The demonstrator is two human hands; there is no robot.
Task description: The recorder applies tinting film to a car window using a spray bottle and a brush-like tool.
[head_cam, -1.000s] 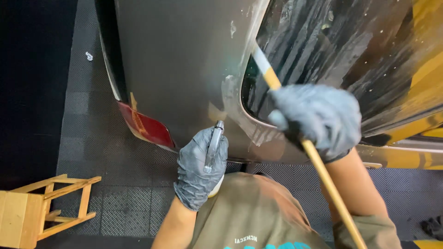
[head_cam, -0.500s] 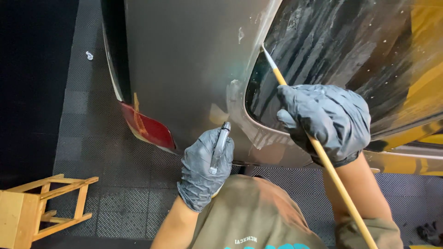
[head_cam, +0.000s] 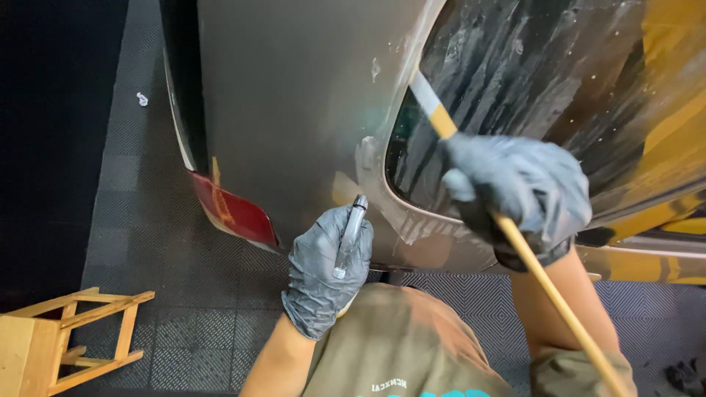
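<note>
Two gloved hands are working against the car body (head_cam: 294, 110). My right hand (head_cam: 518, 192) is closing tight around a long wooden stick (head_cam: 540, 276), fingers wrapped fully over it, so the part inside the fist is hidden. Its pale tip (head_cam: 425, 94) is lying against the edge of the smeared window (head_cam: 529, 88), where glass meets grey panel; I cannot tell whether it is pressing or only touching. The stick's lower end is running off the bottom edge of the view, past my forearm.

My left hand (head_cam: 323, 276) is curling around a slim silver pen-like tool (head_cam: 350, 235), holding it upright with the top end pointing at the panel just below the window corner. The tool's lower end is sitting against my palm. Whether the tip is touching the metal is hard to make out.

Outward from the hands: the window glass is streaked and cloudy, nothing behind it readable. A red tail light (head_cam: 232, 209) is showing at the panel's lower left, partly cut by the body edge. My own shoulder and shirt (head_cam: 401, 342) are blocking the sill below the hands.

Room: to the left, dark patterned floor tiles (head_cam: 125, 242) are lying open between car and a wooden stool (head_cam: 51, 345), which is cropped at the frame's corner. A small white scrap (head_cam: 142, 98) is lying on the floor near the car. On the right, yellow bodywork (head_cam: 673, 125) is crowding close to my right arm, leaving little space there.
</note>
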